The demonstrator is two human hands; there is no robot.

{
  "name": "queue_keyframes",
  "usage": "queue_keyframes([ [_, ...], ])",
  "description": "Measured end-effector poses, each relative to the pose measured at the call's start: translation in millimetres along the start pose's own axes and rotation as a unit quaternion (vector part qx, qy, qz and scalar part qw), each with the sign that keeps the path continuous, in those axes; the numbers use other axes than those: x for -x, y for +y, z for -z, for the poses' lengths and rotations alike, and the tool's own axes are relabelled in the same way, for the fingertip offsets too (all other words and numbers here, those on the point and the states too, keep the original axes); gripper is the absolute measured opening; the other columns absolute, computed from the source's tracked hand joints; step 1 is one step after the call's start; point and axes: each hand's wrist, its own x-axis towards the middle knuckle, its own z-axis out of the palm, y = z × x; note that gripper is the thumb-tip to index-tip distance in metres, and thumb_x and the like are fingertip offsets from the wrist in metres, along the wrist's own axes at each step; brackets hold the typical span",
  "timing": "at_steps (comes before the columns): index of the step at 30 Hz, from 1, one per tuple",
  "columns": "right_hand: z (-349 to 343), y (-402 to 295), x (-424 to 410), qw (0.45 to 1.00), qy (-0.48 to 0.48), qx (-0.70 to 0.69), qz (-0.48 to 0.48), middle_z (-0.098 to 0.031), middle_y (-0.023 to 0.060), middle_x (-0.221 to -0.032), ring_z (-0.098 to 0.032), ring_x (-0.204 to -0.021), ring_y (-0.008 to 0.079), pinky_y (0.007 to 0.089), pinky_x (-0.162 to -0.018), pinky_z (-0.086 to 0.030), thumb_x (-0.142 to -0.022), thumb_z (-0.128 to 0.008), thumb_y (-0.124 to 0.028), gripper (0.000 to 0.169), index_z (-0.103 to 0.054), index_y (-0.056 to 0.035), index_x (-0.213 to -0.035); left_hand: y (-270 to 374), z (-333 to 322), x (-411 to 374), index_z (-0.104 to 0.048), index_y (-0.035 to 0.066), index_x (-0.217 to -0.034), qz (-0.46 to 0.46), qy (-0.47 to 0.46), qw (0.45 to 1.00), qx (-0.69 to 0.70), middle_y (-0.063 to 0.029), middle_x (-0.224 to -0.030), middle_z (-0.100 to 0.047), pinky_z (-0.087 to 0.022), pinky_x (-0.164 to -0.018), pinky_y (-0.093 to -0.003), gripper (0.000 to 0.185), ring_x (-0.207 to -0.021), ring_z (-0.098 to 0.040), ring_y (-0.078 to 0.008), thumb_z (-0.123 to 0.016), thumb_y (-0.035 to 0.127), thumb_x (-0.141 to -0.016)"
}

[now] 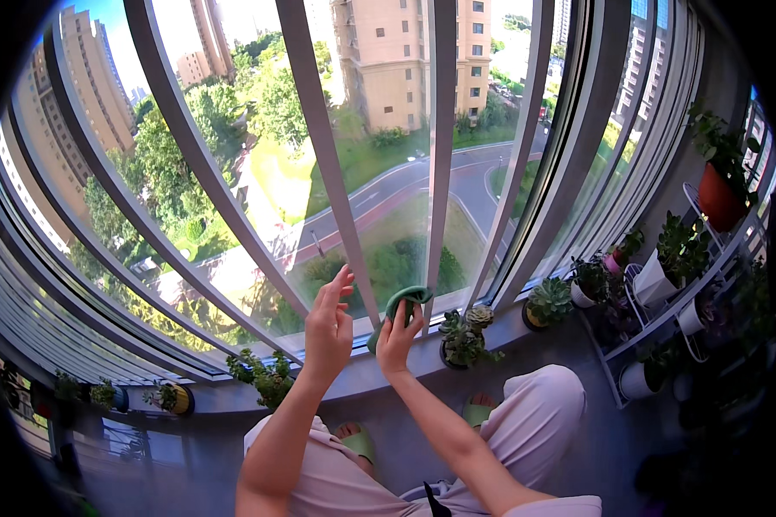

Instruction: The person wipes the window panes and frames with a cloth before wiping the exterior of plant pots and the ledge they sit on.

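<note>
A folded green cleaning cloth (383, 323) is gripped in my right hand (398, 336), low against the window glass (394, 245) between two grey vertical bars. My left hand (330, 323) is raised just left of it, near a bar (326, 142), with some fingers spread and nothing in them. Whether its fingertips touch the bar, I cannot tell. Below both hands runs the window ledge (362, 386). A potted succulent (462, 339) stands on the ledge to the right of the cloth, and a leafy potted plant (265, 378) to the left of my left hand.
Further along the ledge are a rosette succulent (548, 298) and a small yellow pot (182, 399). A white metal plant stand (643, 339) holds several pots at the right, including a terracotta-coloured one (718, 197). My knees (543, 400) are bent above the grey floor (200, 465).
</note>
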Motion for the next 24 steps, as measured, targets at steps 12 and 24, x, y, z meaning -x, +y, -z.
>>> queue_keyframes([
  [12, -11, 46, 44, 0.982, -0.052, 0.152, -0.097, -0.037, 0.0246, -0.143, -0.040, -0.130, 0.0441, 0.0511, -0.108, -0.038, -0.089, -0.059, -0.007, 0.064, -0.040, 0.0002, -0.149, -11, -4, 3, -0.043, 0.011, -0.154, 0.018, -0.066, 0.997, -0.042, -0.0140, -0.132, -0.060, -0.051, -0.092, -0.0346, 0.082, -0.114, -0.063, -0.0244, -0.036, -0.018, -0.078],
  [24, -2, 66, 70, 0.932, -0.255, 0.186, -0.177, -0.047, 0.0122, -0.130, -0.052, -0.118, 0.0337, 0.0455, -0.092, -0.051, -0.084, -0.066, -0.015, 0.047, -0.063, -0.0095, -0.131, -12, 3, 5, -0.034, 0.017, -0.159, 0.047, -0.122, 0.991, -0.025, -0.0147, -0.137, -0.059, -0.051, -0.092, -0.0360, 0.091, -0.114, -0.063, -0.0262, -0.034, -0.018, -0.075],
])
